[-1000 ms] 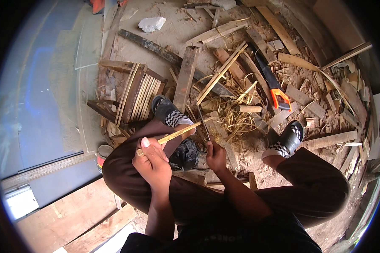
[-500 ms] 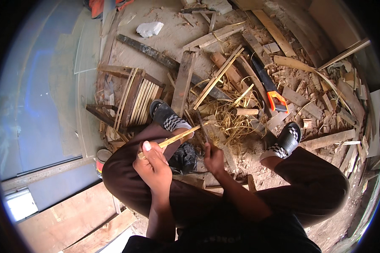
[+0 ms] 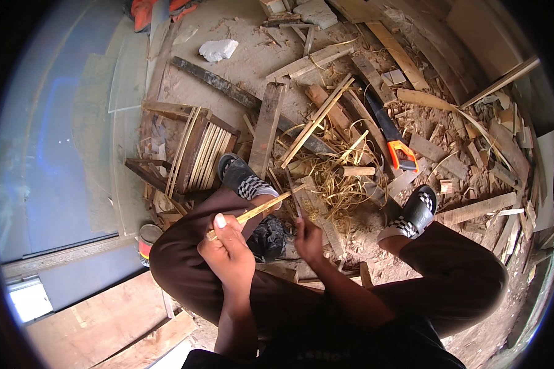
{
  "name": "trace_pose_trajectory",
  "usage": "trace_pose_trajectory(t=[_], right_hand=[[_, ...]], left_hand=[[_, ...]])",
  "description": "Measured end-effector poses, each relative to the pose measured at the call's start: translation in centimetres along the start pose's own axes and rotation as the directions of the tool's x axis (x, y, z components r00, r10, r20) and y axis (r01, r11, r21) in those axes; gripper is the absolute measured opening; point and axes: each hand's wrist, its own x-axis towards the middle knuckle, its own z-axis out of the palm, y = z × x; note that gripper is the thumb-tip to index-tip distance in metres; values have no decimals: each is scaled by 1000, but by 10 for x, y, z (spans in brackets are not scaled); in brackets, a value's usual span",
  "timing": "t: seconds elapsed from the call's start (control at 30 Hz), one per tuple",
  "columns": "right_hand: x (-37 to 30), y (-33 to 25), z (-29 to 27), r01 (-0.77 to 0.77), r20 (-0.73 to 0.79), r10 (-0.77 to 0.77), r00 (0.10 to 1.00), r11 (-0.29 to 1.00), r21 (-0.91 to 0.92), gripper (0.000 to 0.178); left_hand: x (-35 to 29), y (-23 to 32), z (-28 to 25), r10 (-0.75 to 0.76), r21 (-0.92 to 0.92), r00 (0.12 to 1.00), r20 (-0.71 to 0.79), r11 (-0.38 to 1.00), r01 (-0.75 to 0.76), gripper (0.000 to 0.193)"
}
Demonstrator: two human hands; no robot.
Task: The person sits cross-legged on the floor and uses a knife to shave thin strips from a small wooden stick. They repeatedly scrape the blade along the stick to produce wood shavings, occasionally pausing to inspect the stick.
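My left hand [image 3: 232, 253] is closed around the near end of a thin, pale bamboo strip [image 3: 260, 211], thumb on top. The strip slants up to the right over my bent leg. In my closed right hand [image 3: 309, 239] is a knife, its narrow dark blade [image 3: 296, 198] pointing away from me. The blade crosses the strip near its far end; I cannot tell how deeply it bites. Most of the knife's handle is hidden by my fingers. Just beyond lies a heap of curly bamboo shavings [image 3: 345, 194].
A handsaw [image 3: 383, 120] with an orange and black handle lies beyond the shavings. At left, a wooden frame [image 3: 191, 132] bears several slim strips. Scrap boards [image 3: 268, 129] and longer strips [image 3: 319, 122] litter the ground. A can [image 3: 148, 237] stands by my left knee.
The view has shifted slightly. Both hands keep their holds, and the blade still crosses the strip near its far end.
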Motion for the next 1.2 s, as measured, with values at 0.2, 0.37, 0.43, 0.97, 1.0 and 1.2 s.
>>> trace_pose_trajectory(t=[0.2,0.37,0.43,0.97,1.0,1.2], right_hand=[[-3,-6,0,103,29,-105,994,992,68,37],[12,41,-20,-205,61,217,974,965,-162,41],[5,17,-6,-120,85,120,989,993,-10,39],[8,47,-23,-158,-46,151,987,930,-332,38],[16,48,-27,-154,-76,138,987,953,-263,37],[37,-104,-93,80,-214,13,977,902,424,38]], left_hand=[[8,-2,-6,-49,-44,998,29,998,51,46],[8,5,0,-41,-55,999,33,998,43,47],[6,4,1,-23,-47,1000,16,999,24,49],[48,37,-67,7,-208,955,-296,976,-72,47],[65,49,-73,20,-295,945,-327,948,-122,48],[186,115,-68,96,-599,924,-371,736,-316,46]])
